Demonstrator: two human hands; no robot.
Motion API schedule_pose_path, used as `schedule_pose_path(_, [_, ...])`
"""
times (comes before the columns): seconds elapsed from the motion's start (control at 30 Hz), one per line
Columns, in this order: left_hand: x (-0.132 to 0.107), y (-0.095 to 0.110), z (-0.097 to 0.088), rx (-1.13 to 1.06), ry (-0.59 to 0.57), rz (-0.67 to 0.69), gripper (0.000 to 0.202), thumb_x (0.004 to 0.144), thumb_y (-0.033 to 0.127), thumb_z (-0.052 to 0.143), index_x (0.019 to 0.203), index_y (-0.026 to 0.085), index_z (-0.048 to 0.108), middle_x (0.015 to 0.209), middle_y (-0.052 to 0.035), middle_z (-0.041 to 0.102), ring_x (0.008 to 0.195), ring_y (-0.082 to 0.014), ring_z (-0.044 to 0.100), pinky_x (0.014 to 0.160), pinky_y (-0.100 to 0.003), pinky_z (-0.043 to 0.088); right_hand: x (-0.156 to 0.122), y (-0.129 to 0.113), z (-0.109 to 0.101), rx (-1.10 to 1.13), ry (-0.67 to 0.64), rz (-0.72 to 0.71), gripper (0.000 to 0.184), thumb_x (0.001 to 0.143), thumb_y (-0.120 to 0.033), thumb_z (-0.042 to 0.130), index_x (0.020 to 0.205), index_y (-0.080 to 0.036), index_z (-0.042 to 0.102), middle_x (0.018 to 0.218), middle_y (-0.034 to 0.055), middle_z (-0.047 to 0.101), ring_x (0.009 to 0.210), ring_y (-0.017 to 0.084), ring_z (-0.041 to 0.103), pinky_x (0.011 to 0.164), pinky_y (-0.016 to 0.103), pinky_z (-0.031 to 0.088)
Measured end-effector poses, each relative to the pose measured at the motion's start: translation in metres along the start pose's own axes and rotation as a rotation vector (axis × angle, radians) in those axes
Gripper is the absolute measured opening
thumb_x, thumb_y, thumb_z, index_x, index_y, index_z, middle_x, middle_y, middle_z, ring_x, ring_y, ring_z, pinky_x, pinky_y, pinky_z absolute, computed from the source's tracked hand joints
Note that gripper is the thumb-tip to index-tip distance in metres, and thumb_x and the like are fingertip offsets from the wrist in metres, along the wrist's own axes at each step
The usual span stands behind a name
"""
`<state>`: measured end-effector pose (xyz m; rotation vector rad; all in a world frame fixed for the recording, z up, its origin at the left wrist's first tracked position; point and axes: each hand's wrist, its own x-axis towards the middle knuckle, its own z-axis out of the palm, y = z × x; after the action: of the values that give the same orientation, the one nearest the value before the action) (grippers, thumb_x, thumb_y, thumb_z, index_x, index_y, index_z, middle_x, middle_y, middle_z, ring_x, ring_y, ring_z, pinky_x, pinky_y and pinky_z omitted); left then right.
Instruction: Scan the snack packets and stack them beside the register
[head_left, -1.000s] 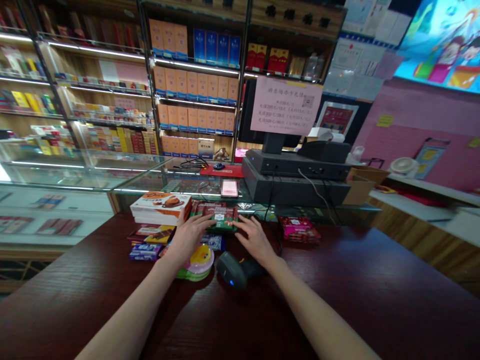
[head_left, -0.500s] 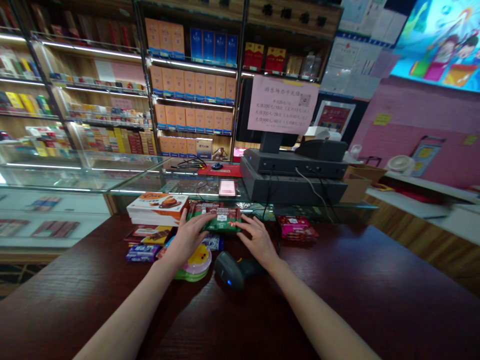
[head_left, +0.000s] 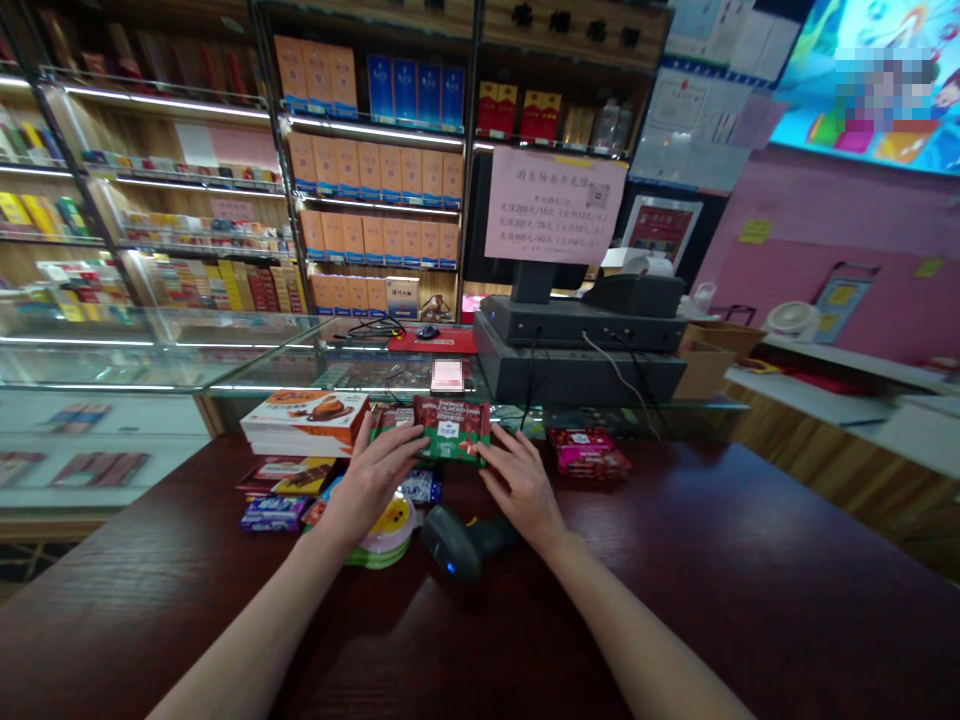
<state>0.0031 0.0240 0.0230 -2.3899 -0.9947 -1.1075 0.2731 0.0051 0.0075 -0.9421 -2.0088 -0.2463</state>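
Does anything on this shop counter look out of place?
Mildly: the black handheld barcode scanner lies on its side on the dark wood counter, not in a stand. The purple snack packet and its neighbours sit in a loose, overlapping jumble near the left hand.
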Motion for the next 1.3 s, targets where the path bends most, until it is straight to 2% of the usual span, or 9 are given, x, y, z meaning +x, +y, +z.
schedule_pose_path(0.27, [0.001,0.005,-0.004,0.010,0.096,0.100,0.035,0.097,0.017,0.055,0.130,0.028,0.059,0.126,-0.0025,0.071,0.131,-0.0199,0.058,0.128,-0.059,0.012,0.001,-0.005,-0.014,-0.066,0.118,-0.029,0.037,0.098,-0.015,0.053,0.131,-0.028,0.064,0.122,0.0050,0.075,0.136,0.025,0.054,0.118,0.054,0.033])
schedule_pose_path(0.53, [0.001,0.012,-0.010,-0.038,0.086,0.129,0.036,0.096,0.015,0.054,0.130,0.027,0.059,0.127,-0.0038,0.070,0.132,-0.0215,0.058,0.126,-0.060,0.019,0.002,-0.009,-0.023,-0.054,0.180,0.010,0.030,0.098,-0.019,0.056,0.122,-0.030,0.069,0.114,0.0032,0.077,0.130,0.026,0.060,0.116,0.053,0.033])
schedule_pose_path(0.7, [0.005,0.015,-0.014,-0.113,0.138,0.160,0.035,0.096,0.012,0.053,0.128,0.025,0.060,0.120,-0.0032,0.073,0.122,-0.0177,0.065,0.121,-0.050,0.036,0.005,-0.015,-0.025,-0.030,0.220,0.016,0.024,0.098,-0.022,0.057,0.114,-0.030,0.072,0.105,0.0018,0.079,0.124,0.025,0.064,0.114,0.050,0.034])
schedule_pose_path(0.83, [0.007,0.016,-0.017,-0.064,0.182,0.149,0.033,0.096,0.013,0.056,0.126,0.026,0.060,0.115,-0.0020,0.075,0.108,-0.0147,0.070,0.114,-0.042,0.045,0.006,-0.017,-0.023,-0.011,0.237,0.024,0.014,0.097,-0.025,0.061,0.105,-0.028,0.073,0.095,0.0014,0.080,0.116,0.025,0.068,0.111,0.050,0.036])
schedule_pose_path(0.97, [0.008,0.016,-0.016,-0.033,0.195,0.094,0.032,0.097,0.019,0.058,0.127,0.027,0.058,0.112,-0.0009,0.076,0.100,-0.0146,0.072,0.109,-0.039,0.048,0.006,-0.018,-0.018,0.038,0.247,0.091,0.010,0.097,-0.030,0.063,0.098,-0.028,0.073,0.087,0.0016,0.078,0.108,0.025,0.070,0.108,0.051,0.039])
schedule_pose_path(1.07, [0.009,0.016,-0.013,-0.037,0.221,0.042,0.032,0.096,0.023,0.060,0.128,0.027,0.057,0.104,0.0006,0.077,0.093,-0.0149,0.073,0.106,-0.039,0.050,0.006,-0.016,-0.014,0.090,0.255,0.183,0.012,0.096,-0.033,0.063,0.093,-0.027,0.073,0.096,0.0045,0.077,0.105,0.025,0.070,0.104,0.049,0.043])
schedule_pose_path(1.2, [0.008,0.018,-0.008,-0.004,0.234,0.012,0.034,0.096,0.027,0.062,0.129,0.025,0.055,0.105,-0.0022,0.076,0.096,-0.0174,0.071,0.098,-0.036,0.053,0.005,-0.012,-0.007,0.167,0.279,0.333,0.015,0.093,-0.037,0.065,0.088,-0.025,0.073,0.101,0.0065,0.075,0.101,0.024,0.067,0.095,0.043,0.049])
schedule_pose_path(1.3, [0.008,0.019,-0.006,-0.006,0.214,-0.001,0.025,0.097,0.026,0.060,0.122,0.024,0.058,0.104,-0.0030,0.074,0.099,-0.0177,0.069,0.094,-0.034,0.053,0.005,-0.010,-0.002,0.243,0.279,0.403,0.017,0.091,-0.039,0.067,0.085,-0.025,0.072,0.097,0.0065,0.074,0.098,0.024,0.067,0.091,0.040,0.050])
